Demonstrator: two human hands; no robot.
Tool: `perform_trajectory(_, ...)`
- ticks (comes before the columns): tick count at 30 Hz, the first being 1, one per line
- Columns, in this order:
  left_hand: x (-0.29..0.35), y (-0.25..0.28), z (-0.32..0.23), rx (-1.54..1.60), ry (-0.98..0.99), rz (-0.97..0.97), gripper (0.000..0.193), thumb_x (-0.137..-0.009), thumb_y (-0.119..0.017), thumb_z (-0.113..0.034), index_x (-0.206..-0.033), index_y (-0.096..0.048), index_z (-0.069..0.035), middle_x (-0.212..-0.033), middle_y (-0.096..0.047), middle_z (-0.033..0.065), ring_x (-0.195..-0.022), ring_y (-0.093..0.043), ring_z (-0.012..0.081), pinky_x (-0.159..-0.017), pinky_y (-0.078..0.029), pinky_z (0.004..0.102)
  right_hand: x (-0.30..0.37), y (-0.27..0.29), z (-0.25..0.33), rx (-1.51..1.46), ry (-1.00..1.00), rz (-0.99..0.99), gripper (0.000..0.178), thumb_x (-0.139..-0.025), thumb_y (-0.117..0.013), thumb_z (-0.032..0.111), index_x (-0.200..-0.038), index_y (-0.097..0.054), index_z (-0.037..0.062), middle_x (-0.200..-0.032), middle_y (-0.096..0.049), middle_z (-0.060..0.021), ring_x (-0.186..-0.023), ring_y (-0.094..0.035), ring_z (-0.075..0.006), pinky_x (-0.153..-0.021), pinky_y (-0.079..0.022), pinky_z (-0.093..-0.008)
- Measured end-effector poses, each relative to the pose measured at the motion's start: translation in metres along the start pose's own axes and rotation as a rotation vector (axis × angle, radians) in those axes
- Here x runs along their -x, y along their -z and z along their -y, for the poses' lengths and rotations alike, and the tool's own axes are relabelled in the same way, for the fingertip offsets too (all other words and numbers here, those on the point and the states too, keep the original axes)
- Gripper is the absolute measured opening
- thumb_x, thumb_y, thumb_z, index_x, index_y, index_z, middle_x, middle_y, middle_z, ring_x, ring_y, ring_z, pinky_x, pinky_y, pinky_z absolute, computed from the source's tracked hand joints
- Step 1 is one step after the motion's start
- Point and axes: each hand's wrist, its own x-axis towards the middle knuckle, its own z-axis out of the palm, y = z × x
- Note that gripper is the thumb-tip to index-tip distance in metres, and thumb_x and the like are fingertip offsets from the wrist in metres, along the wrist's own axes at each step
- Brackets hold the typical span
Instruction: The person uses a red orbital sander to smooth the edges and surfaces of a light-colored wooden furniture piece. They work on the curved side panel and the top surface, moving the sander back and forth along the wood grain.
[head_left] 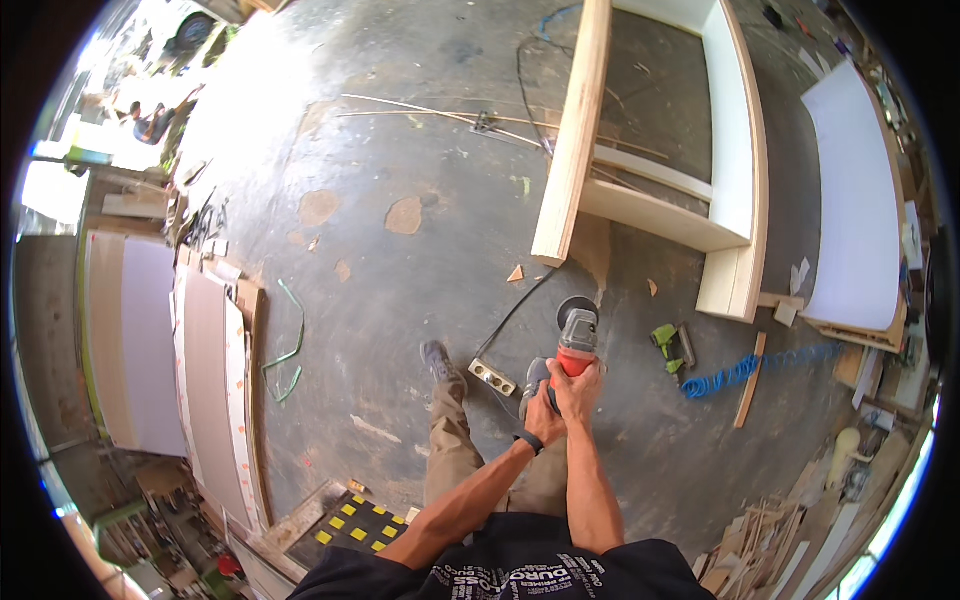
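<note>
Both of my hands are closed around a red and grey angle grinder [577, 345], held out in front of me above the floor. Its dark round disc [577, 310] points away from me, towards the wooden frame. My left hand [543, 418] grips the rear of the body from the left, with a dark band on that wrist. My right hand [577, 390] wraps the body just behind its red part. Beyond the disc stands a pale wooden cabinet frame [572, 150] with white inner faces; the grinder is apart from it.
A power strip [492, 378] with a black cable lies by my feet. To the right are a green nail gun [672, 348], a coiled blue air hose [722, 380] and a wood strip [750, 382]. Panels [215, 385] stack at left; wood scraps [755, 540] pile at lower right.
</note>
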Motion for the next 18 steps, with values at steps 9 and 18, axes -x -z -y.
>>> perform_trajectory(9, -0.119, 0.042, 0.072, -0.004, 0.03, 0.186, 0.076, -0.082, -0.086, -0.04, -0.134, -0.049, 0.0, -0.118, -0.071, 0.0266, -0.109, -0.069, 0.0476, -0.089, -0.055, 0.051, -0.058, -0.118, -0.007, 0.112, -0.173, -0.02, 0.075, -0.079, -0.088, 0.042, -0.126, -0.055, -0.006, -0.105, -0.072, -0.0284, -0.099, -0.07, -0.0498, -0.086, -0.056, -0.055)
perform_trajectory(18, -0.19, 0.034, 0.134, 0.009, 0.064, 0.224, 0.075, -0.084, -0.085, -0.04, -0.137, -0.049, -0.001, -0.12, -0.07, 0.0272, -0.114, -0.069, 0.0455, -0.094, -0.054, 0.0482, -0.107, -0.185, -0.04, 0.039, -0.275, 0.001, 0.077, -0.082, -0.087, 0.05, -0.128, -0.057, -0.0044, -0.106, -0.073, -0.0262, -0.097, -0.073, -0.0477, -0.086, -0.057, -0.0527)
